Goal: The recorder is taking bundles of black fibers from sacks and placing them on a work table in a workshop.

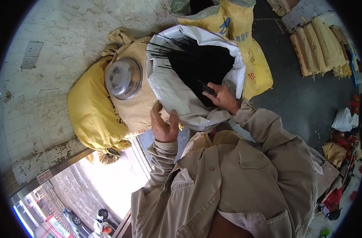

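Observation:
A large white woven sack (165, 93) stands with its mouth rolled wide, dark inside with black contents (200, 59). Thin black sticks (161, 50) poke out over its far left rim. At the near right side of the mouth, my right hand (224, 98) is closed around a short black handle-like piece (206, 88); its lower end is lost against the dark contents. My left hand (164, 126) is beside the sack's near left side, thumb and fingers apart, with nothing visible between them. Whether its fingertips touch the sack I cannot tell.
Left of the sack, a clear domed lid or bowl (124, 78) rests on a tan sack (133, 109), beside a yellow sack (89, 103). More yellow sacks (258, 71) stand behind and right. Stacked paper bags (319, 47) lie farther right. A peeling white wall (62, 79) borders the left.

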`<state>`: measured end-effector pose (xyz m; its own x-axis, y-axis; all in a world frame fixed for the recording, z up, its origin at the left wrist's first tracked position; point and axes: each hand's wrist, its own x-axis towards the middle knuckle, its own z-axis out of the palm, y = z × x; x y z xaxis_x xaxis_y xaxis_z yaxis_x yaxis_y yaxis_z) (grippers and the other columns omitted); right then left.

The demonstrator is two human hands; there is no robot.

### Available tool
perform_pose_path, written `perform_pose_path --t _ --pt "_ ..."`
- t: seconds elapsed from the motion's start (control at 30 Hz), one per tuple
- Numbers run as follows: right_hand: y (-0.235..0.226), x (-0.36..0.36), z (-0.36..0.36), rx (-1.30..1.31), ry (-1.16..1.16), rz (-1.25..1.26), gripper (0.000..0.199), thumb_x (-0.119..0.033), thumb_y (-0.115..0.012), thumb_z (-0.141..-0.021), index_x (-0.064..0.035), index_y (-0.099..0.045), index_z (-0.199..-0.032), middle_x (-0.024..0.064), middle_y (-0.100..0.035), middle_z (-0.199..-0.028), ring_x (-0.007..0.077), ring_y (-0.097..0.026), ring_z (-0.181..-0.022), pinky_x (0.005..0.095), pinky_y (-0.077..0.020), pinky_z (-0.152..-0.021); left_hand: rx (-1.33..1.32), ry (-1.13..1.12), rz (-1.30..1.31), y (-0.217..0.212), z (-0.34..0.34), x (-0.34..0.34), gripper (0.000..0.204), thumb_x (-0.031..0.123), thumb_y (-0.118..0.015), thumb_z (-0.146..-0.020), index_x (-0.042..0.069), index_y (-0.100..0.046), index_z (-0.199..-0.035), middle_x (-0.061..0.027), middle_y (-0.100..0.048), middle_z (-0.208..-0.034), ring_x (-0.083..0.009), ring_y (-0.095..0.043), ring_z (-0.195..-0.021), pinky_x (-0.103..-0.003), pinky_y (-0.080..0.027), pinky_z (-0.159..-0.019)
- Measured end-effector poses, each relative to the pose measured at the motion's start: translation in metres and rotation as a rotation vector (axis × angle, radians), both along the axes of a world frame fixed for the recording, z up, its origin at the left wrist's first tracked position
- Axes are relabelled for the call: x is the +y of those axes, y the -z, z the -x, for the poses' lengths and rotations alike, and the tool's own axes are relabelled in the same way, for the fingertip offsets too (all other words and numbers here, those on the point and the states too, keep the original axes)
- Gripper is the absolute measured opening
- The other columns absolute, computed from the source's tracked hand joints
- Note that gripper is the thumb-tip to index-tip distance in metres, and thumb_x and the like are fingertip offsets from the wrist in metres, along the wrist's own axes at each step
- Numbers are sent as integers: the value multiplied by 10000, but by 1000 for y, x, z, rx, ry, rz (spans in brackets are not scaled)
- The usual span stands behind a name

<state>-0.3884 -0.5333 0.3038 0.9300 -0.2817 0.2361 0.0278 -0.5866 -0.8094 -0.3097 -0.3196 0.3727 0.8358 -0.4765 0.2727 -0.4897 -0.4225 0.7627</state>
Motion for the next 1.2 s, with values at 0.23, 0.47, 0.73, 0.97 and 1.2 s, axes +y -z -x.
perform_pose_path --t 0.23,0.47,0.73,0.97,1.2 --pt "-36 1 -9 -150 41 -11 183 -167 -612 -809 -18 -509 -785 137 -535 -597 298 -539 -531 352 -402 -468 -7 188 62 -37 -17 -13 550 36 -609 -737 -60 -386 -1230 -242 -486 -1121 -363 -488 -1046 -391 -408 -883" --pt "-213 9 -101 -331 -96 -176 263 -230 -494 -906 -46 -506 -718 -45 -443 -548 48 -388 -460 213 -304 -411 20 594 391 -61 -55 -87 783 195 -783 -659 -45 -342 -1260 -185 -475 -1202 -284 -431 -1164 -364 -377 -944" --pt "-274 20 -188 -202 -659 -399 609 -527 -497 -839 76 -511 -919 92 -548 -689 136 -555 -630 275 -490 -613 688 330 984 -102 -92 -77 310 321 -499 -912 65 -537 -741 35 -392 -513 -43 -329 -404 -203 -236 -380" --pt "-102 -99 -119 699 -20 -268 321 -309 -526 -880 -11 -610 -794 92 -633 -740 170 -635 -707 277 -522 -629 515 738 1138 -170 -178 24 383 440 -366 -929 121 -516 -779 61 -329 -492 -37 -263 -370 -208 -240 -327" --pt "-27 -144 -33 1192 -396 1073 150 -114 -620 -660 -47 -658 -788 156 -624 -730 339 -610 -684 441 -482 -593 663 668 1315 -178 -220 62 184 174 -507 -860 105 -425 -710 33 -339 -519 -65 -295 -393 -215 -284 -396"
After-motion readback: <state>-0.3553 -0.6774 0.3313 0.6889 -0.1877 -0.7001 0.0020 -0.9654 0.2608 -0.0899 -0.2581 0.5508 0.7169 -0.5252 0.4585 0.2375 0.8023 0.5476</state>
